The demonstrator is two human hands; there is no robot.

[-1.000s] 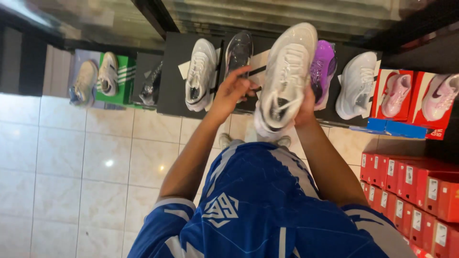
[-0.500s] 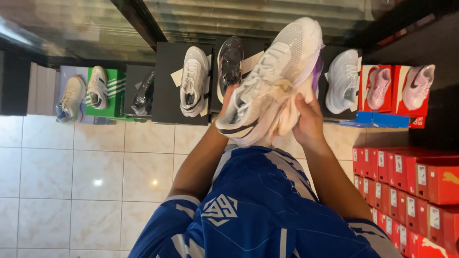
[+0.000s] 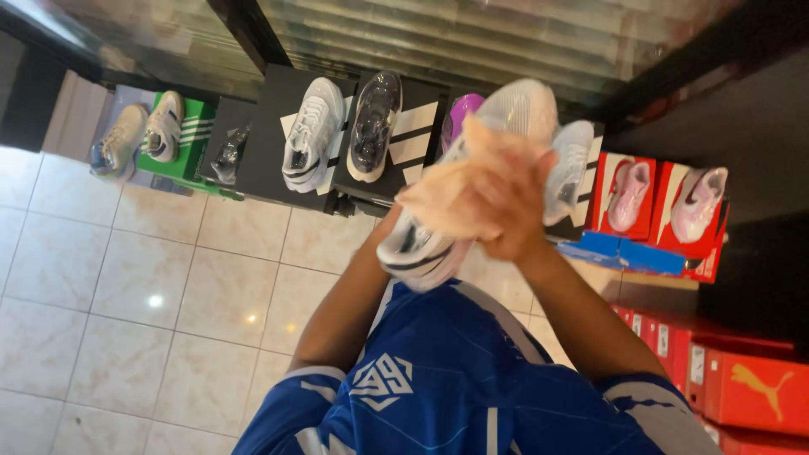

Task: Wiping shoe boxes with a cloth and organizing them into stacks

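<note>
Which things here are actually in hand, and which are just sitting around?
In hand: white sneaker, gripped by left hand and right hand.
Sitting around: white shoe, dark shoe, purple shoe, pink shoes, red boxes.

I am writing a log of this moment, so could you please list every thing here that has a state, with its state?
White sneaker: lifted, tilted, held by both hands.
Left hand: closed around the sneaker's middle.
Right hand: gripping the sneaker, fingers overlapping the left hand.
Grey sneaker: resting on a black box.
Pink sneakers: resting on red boxes.
Orange boxes: closed, stacked.
</note>
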